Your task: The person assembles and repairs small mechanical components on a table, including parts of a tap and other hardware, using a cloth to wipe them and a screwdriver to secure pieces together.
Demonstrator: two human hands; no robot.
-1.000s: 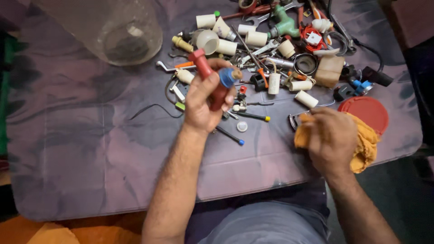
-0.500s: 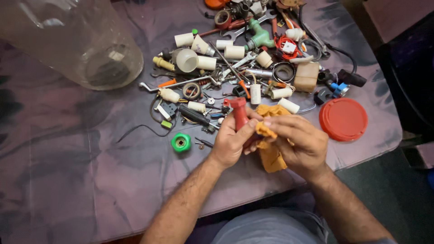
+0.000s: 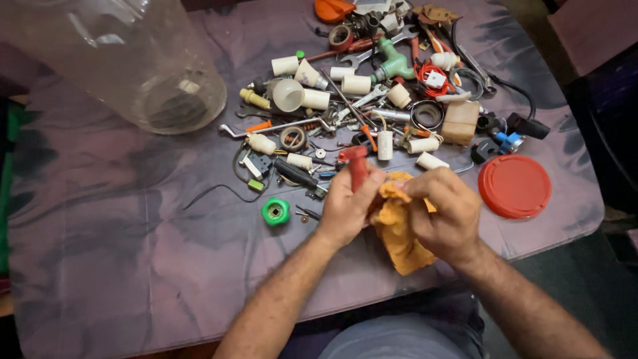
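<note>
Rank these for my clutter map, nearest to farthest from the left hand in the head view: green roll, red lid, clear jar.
1. Green roll, just left of the left hand.
2. Red lid, to the right, beyond the right hand.
3. Clear jar, far upper left.

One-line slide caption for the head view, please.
Left hand holds a red tool handle while right hand presses an orange cloth to it.

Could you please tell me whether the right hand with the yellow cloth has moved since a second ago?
Yes. The right hand brought the yellow cloth leftward, away from the red lid, to meet the left hand.
</note>
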